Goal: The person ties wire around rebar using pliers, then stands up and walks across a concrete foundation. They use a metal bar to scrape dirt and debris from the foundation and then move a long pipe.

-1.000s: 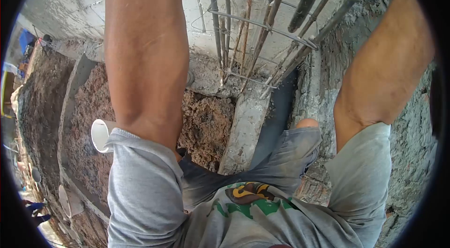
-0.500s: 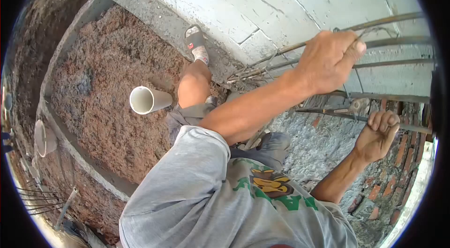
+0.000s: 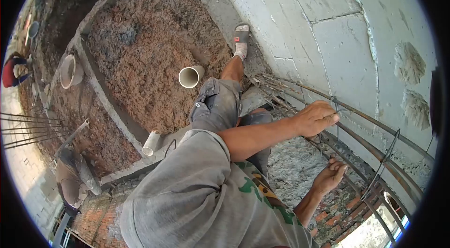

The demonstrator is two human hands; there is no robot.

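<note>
My left hand [image 3: 316, 119] is closed around a bar of the steel rebar cage [image 3: 363, 141], which slants along the grey block wall. Lower down, my right hand [image 3: 329, 176] has its fingers curled at a thinner bar on the cage's near side; the palm side faces up. Thin wire ties [image 3: 393, 144] loop round the bars between my hands and the lower right. My left foot, in a dark sandal [image 3: 242, 37], rests on the concrete ledge by the wall.
Pale pipes [image 3: 191, 77] stand in the brown soil [image 3: 154, 51], bordered by a concrete beam [image 3: 105, 95]. A round pipe end [image 3: 70, 71] lies beyond. Two other people work at the left, one in red [image 3: 9, 72], one bending [image 3: 70, 177]. Brickwork [image 3: 337, 220] lies below my right hand.
The view has swung toward the block wall and soil bed. Both hands, out of view at first, now show at the cage. My right hand appears lower and further left than half a second ago.
</note>
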